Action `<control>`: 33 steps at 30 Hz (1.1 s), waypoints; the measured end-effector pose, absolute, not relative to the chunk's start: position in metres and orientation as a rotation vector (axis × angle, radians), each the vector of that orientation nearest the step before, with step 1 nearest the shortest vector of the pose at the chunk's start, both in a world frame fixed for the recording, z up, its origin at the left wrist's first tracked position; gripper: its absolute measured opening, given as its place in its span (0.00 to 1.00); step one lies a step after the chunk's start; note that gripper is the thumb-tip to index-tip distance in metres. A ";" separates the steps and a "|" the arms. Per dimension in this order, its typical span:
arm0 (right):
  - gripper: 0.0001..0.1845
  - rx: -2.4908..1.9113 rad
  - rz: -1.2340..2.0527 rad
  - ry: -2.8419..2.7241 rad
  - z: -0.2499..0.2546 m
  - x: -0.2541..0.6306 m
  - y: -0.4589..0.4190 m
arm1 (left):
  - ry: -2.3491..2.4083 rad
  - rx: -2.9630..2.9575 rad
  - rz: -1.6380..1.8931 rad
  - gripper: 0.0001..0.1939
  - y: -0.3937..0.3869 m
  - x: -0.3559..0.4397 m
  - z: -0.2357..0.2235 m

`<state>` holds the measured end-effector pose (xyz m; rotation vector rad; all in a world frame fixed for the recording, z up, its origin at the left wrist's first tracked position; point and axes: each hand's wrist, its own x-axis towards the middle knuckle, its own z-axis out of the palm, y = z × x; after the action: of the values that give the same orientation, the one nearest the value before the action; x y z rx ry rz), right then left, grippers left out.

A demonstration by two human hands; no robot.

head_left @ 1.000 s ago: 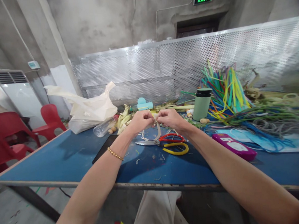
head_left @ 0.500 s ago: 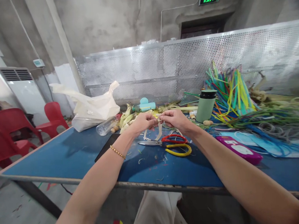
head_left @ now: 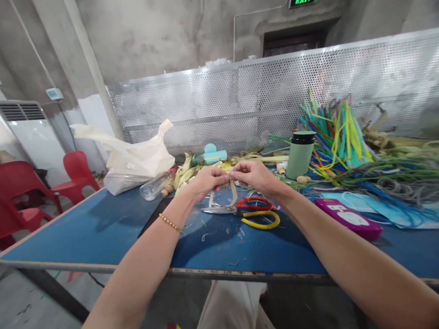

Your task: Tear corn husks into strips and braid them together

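Pinching a pale flat ribbon-like strip (head_left: 233,191) between the closed fingers of the left hand (head_left: 210,180) and those of the right hand (head_left: 256,176) — very near each other above the blue surface (head_left: 107,232). Hanging down toward metal scissors with red and yellow handles (head_left: 261,220). Off to the right — a green cylindrical container with a black lid (head_left: 299,160) and, nearer, a purple box (head_left: 347,220).
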<state>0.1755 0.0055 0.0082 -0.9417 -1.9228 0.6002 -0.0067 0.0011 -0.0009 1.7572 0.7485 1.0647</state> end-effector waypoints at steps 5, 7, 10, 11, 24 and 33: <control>0.11 -1.024 -0.123 -1.780 0.014 0.178 0.006 | 0.762 1.580 1.250 0.12 0.004 -0.005 0.000; 0.12 -1.041 -0.095 -1.809 0.015 0.176 0.002 | 0.789 1.529 1.297 0.11 0.004 -0.003 0.000; 0.13 -1.111 0.306 -1.936 0.012 0.169 -0.006 | 0.822 1.506 1.350 0.11 0.003 0.001 0.000; 0.13 -1.119 0.489 -1.930 0.010 0.167 -0.008 | 0.827 1.514 1.362 0.11 0.002 0.002 -0.001; 0.12 -0.999 0.702 -1.767 0.003 0.164 -0.002 | 0.868 1.602 1.321 0.10 -0.009 0.008 0.005; 0.10 -0.983 0.671 -1.771 0.006 0.163 -0.007 | 0.827 1.538 1.349 0.05 -0.006 0.009 0.004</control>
<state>0.1625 -0.0068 0.0062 -0.9827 -1.7714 0.6707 0.0087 -0.0059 0.0035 1.5378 0.8269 1.3486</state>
